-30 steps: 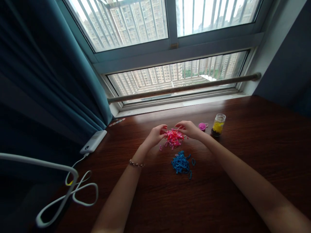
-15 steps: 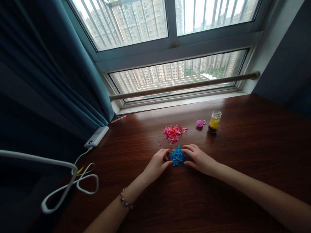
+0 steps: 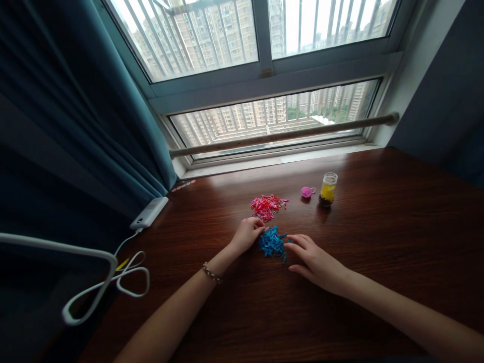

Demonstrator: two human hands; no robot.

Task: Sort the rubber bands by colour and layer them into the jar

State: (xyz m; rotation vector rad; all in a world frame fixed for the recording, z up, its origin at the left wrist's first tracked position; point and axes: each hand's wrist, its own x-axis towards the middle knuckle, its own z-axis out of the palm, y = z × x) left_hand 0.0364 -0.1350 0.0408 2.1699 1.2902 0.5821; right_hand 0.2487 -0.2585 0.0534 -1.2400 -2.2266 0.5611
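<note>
A heap of small blue loop-shaped pieces (image 3: pixel 271 242) lies on the brown table between my hands. My left hand (image 3: pixel 247 234) is at its upper left edge, thumb and fingers pinched together; a small pale pink loop (image 3: pixel 266 229) shows at the fingertips. My right hand (image 3: pixel 315 262) rests at the right side of the blue heap, fingers stretched and thumb apart, holding nothing. Its fingertips are close to the outer blue pieces; whether they touch cannot be seen. Just beyond my left hand is a heap of pink and red loops (image 3: pixel 266 206).
Farther back stand a pink round cup-like item with a loop handle (image 3: pixel 306 192) and an open glass jar (image 3: pixel 327 190) with yellow and black contents. A white device (image 3: pixel 150 213) with a white cable (image 3: pixel 130 290) lies at left by the blue curtain (image 3: pixel 151 151). A window is behind.
My left hand has moved up to the heap's upper edge and pinched where a pink loop lay on the blue pieces. My right hand has drawn slightly away, its thumb leaving the heap.
</note>
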